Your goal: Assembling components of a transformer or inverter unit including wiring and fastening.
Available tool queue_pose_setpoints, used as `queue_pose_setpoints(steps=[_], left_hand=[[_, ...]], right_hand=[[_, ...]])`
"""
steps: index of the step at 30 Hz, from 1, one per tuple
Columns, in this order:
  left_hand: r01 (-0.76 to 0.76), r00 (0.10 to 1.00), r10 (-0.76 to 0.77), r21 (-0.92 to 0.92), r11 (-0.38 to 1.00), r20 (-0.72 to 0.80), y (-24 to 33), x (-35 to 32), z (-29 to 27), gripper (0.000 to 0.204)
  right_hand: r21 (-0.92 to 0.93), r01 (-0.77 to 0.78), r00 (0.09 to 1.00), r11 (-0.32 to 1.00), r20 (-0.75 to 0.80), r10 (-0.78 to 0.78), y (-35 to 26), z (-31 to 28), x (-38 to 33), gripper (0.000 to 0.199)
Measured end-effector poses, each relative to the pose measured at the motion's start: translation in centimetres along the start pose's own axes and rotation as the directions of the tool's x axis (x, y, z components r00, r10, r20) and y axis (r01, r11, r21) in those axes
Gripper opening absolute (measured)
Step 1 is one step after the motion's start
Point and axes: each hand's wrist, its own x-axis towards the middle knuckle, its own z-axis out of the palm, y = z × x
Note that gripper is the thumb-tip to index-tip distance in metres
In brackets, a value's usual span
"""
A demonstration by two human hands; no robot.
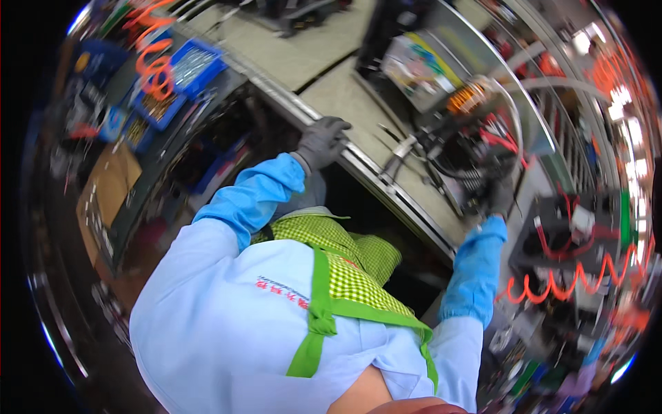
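Note:
My left hand [321,143], in a dark grey glove, lies at the metal edge rail [358,160] of a workbench with its fingers curled over it. My right hand [498,190], also gloved, reaches to a dark assembly [458,155] with black cables and hoses on the bench's right side. Blur and dark colours there hide what its fingers do. Beside that assembly is a coiled orange-and-copper part [470,96]. Thin black leads [396,141] stick out toward the bench middle.
Blue bins [196,65] of small metal parts stand at the far left, under a coiled orange air hose [155,69]. A clear curved panel [507,55] rises behind the assembly. On the right, a dark unit with red wires [569,228] sits near another orange coil [572,284].

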Motion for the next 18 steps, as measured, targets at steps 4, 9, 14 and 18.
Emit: queue_pose_setpoints(steps=[4,9,14,18], left_hand=[[0.026,0.997,-0.014,0.141,0.990,-0.081,-0.4,-6.1,-6.1,0.034],[0.253,0.933,-0.179,0.213,0.944,-0.313,-2.6,-12.4,-16.1,0.032],[0.536,0.776,-0.274,0.366,0.760,-0.568,-4.3,-18.8,-27.2,0.032],[0.759,0.585,-0.248,0.414,0.503,-0.772,-10.7,-24.0,-35.3,0.030]], right_hand=[[-0.185,0.101,0.994,0.977,0.049,-0.094,1.1,0.7,0.7,0.038],[-0.178,0.278,0.957,0.944,-0.030,-0.287,10.6,1.6,3.6,0.047],[0.142,-0.043,0.984,0.989,0.175,0.018,9.5,-0.9,3.8,0.051],[0.082,0.039,0.999,0.996,0.024,-0.041,6.3,-5.9,0.5,0.042]])
